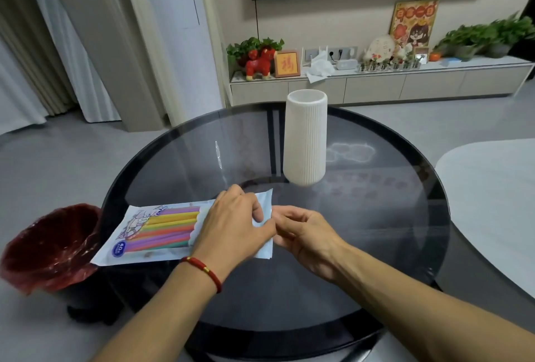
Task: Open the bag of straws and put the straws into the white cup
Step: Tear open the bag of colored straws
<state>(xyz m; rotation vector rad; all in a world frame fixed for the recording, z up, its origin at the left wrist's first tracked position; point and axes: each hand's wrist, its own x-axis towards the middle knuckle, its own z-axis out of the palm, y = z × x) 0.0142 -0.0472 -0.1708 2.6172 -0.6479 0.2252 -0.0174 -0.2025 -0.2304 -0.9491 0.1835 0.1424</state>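
Observation:
A flat plastic bag of straws (pixel 150 232) lies on the round dark glass table (pixel 376 245), its left end hanging over the table's edge. Bright yellow, orange, purple and green straws show through its clear window. My left hand (pixel 234 225) covers the bag's right part and pinches its pale blue end. My right hand (pixel 304 234) meets it from the right, fingertips closed on the same edge of the bag. The tall ribbed white cup (pixel 305 138) stands upright behind my hands, apart from them, its mouth open.
A red-lined waste bin (pixel 49 245) stands on the floor left of the table. A second pale table (pixel 492 202) sits at the right. A low cabinet with ornaments and plants (pixel 376 83) runs along the far wall under a TV.

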